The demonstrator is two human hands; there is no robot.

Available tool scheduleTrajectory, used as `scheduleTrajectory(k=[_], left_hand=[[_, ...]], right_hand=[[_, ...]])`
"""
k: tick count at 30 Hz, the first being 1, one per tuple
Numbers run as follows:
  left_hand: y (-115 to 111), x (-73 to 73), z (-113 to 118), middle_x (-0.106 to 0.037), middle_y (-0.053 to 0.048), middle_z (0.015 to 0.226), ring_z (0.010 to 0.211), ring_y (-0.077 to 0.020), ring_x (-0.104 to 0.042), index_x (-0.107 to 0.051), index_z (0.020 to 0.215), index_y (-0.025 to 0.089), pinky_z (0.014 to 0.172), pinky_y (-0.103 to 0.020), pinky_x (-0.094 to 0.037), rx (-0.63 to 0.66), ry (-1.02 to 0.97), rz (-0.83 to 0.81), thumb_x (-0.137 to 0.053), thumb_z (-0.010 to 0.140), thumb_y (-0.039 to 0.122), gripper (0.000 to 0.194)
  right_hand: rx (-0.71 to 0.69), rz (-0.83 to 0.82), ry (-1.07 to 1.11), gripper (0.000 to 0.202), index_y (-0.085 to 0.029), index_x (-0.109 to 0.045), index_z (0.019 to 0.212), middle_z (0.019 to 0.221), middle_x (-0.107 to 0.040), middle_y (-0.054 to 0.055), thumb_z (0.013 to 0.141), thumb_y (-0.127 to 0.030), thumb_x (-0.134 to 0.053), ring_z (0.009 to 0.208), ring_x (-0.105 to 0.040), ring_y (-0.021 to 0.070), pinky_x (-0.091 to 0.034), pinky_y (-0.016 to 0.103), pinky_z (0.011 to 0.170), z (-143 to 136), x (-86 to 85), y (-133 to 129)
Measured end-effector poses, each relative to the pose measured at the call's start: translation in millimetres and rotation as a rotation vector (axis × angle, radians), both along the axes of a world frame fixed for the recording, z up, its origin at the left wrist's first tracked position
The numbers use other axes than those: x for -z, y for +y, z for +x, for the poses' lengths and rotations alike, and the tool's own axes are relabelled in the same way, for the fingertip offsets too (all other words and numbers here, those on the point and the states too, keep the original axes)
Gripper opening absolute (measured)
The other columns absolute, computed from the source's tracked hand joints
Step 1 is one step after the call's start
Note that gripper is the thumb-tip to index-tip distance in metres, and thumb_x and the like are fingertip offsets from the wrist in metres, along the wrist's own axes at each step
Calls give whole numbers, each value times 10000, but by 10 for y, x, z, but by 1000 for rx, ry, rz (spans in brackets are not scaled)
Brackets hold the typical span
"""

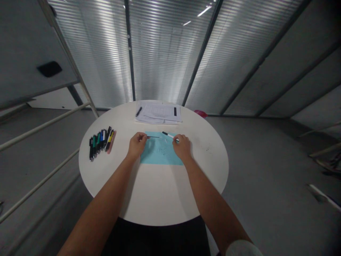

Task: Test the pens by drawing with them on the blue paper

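A light blue sheet [160, 153] lies on the round white table [160, 192]. Over its upper left corner, my left hand [137, 144] pinches one end of a thin dark stick [153, 137], which points right. At the sheet's right side my right hand [182, 145] has its fingers closed on the near end of a white pen [170, 135] with a black tip that points up and left. A tiny pale piece [165, 140] rests on the sheet between my hands.
Several pens and markers [98, 142] lie in a row at the table's left. Behind the sheet is a stack of papers [158, 113] with a black pen [139, 111] on it. Small dark marks dot the table at the right. A metal frame stands at the left.
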State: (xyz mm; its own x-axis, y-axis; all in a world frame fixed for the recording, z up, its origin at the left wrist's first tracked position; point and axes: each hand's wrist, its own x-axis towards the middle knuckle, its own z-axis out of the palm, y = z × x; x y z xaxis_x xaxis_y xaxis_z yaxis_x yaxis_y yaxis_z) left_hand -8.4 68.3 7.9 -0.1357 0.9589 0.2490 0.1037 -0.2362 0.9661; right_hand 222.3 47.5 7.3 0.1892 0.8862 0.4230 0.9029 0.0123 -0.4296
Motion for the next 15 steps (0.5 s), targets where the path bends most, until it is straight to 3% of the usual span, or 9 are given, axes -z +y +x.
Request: scheduleTrajectory(k=[6, 15], left_hand=[[-15, 14, 4, -717, -54, 855, 714, -175, -579, -665, 799, 218, 687, -287, -433, -14, 42, -12, -669, 741, 316, 114], [-25, 38, 15, -717, -54, 866, 909, -232, -592, -697, 829, 244, 892, -360, -421, 40, 230, 151, -611, 812, 301, 105]], right_hand=[[-8, -72, -49, 129, -245, -677, 862, 993, -656, 67, 799, -193, -579, 978, -530, 251, -355, 363, 823, -13, 40, 5], [-43, -50, -28, 170, -246, -680, 920, 1052, -665, 65, 822, -189, -553, 1015, -529, 250, -342, 368, 849, -42, -18, -27]])
